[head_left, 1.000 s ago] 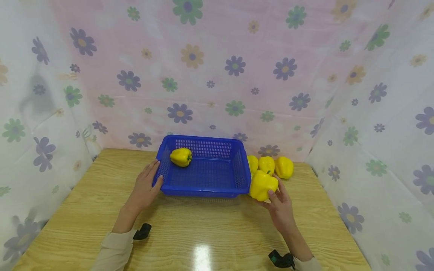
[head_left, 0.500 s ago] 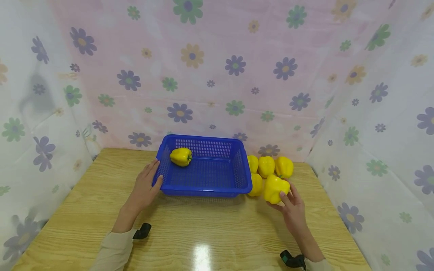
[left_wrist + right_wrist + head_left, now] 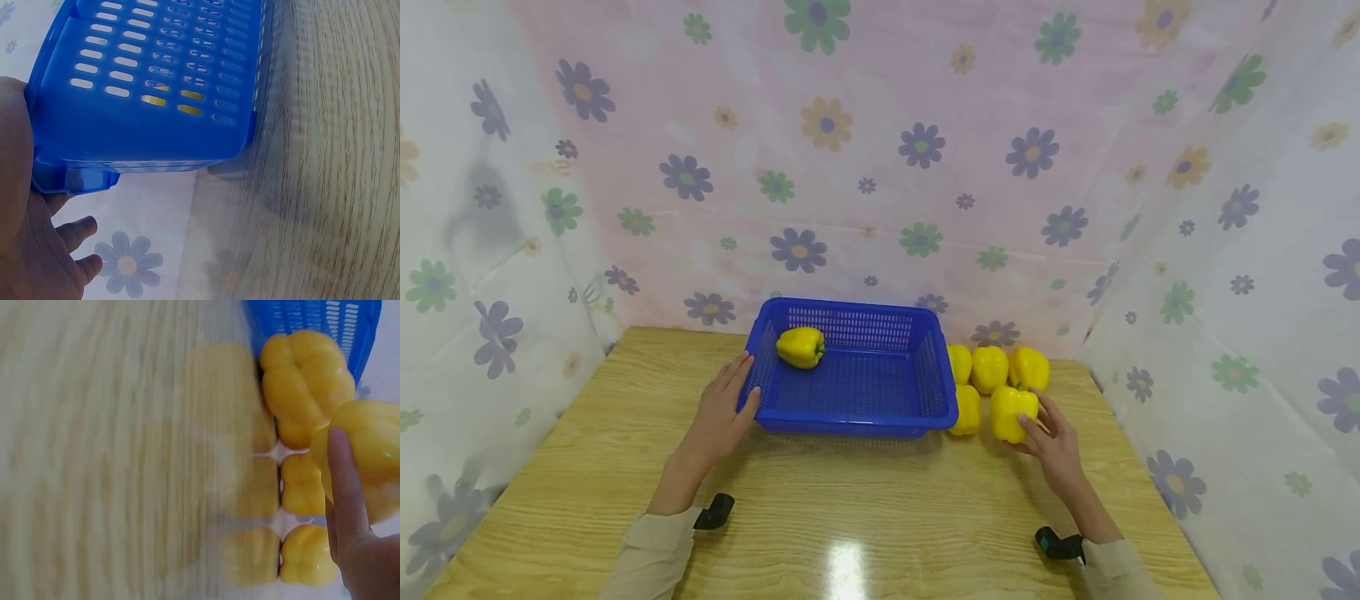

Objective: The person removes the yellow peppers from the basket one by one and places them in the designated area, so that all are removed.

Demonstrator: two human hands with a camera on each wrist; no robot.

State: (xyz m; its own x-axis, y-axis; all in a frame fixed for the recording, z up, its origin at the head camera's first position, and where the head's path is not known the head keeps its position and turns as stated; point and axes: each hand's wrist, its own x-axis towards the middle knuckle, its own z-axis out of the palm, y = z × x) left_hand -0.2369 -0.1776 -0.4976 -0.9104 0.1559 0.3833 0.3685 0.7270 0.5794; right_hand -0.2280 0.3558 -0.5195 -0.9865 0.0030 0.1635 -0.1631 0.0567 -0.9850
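My right hand [image 3: 1052,439] grips a yellow bell pepper [image 3: 1009,415], thumb on its near side. The right wrist view shows this pepper [image 3: 369,456] with a finger along it; it seems a little off the table. My left hand [image 3: 721,412] rests on the left rim of a blue plastic basket [image 3: 850,425], fingers and thumb spread apart. In the left wrist view, two fingers of that hand [image 3: 31,237] stick out past the rim, off the basket. Another yellow bell pepper [image 3: 801,347] lies on its side in the basket's left part.
Right of the basket stand several more yellow bell peppers, one near its front corner [image 3: 966,410] and a row behind, including a middle pepper [image 3: 989,369] and an end pepper [image 3: 1028,368]. A wooden table [image 3: 880,508] carries everything. A flowered cloth [image 3: 865,233] hangs behind.
My right hand has moved the held pepper rightward, away from the basket's right side, and turned it more upright. The pepper by the basket's corner is now uncovered. My left hand stays put.
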